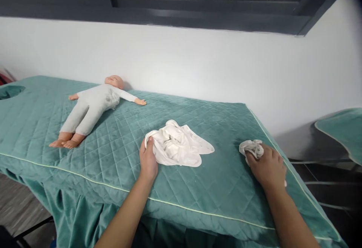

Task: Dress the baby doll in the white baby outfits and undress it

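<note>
A crumpled white cloth garment (178,144) lies in the middle of a teal quilted bed (118,157). My left hand (148,159) pinches its near left edge, thumb on top. My right hand (267,168) rests on the bed near the right edge, fingers curled around a small bunched white cloth (251,148). A baby doll (93,106) in a pale grey suit lies on its back at the far left, arms spread, head toward the wall.
The bed stands against a white wall (226,71) under a dark window frame. A second teal bed (342,129) shows at the far right, with a gap of dark floor between. A face hole (9,91) sits at the bed's left end.
</note>
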`<state>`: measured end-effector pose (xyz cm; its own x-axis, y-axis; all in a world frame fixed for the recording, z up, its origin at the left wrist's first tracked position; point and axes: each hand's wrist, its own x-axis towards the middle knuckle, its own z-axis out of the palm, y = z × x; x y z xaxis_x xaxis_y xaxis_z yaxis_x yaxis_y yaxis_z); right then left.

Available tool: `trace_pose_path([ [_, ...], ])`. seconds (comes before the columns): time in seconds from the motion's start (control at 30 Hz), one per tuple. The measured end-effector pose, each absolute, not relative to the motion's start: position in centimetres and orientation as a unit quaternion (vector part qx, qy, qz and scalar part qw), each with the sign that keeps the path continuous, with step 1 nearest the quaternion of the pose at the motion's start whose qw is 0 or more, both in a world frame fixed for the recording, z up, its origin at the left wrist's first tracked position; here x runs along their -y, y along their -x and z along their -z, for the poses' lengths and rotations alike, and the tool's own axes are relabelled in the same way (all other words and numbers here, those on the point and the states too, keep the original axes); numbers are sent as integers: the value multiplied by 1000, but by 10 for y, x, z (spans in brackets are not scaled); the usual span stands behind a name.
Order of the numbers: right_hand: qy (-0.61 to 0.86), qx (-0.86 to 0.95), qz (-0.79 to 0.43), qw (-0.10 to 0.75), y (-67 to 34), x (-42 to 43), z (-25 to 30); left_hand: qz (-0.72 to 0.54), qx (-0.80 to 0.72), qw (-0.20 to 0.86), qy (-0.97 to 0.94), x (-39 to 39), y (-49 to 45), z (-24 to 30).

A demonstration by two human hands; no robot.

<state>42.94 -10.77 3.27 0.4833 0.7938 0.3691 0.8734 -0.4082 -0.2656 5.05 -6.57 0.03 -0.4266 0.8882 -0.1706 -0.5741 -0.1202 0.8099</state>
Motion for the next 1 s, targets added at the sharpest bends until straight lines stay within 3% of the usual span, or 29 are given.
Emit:
trace_pose_path([
  [0.17,826,497,110,241,-425,105,-18,-728,-432,504,-173,67,-50,-1],
  [0.5,833,502,98,210,-418,132,-19,-726,-428,510,-171,68,-50,-3],
  [0.77,774,516,217,298,-402,135,-23,-746,-421,485,-174,70,-50,-8],
  [1.0,751,518,195,360,-421,127,-22,-740,-414,493,-192,71,-49,-6],
])
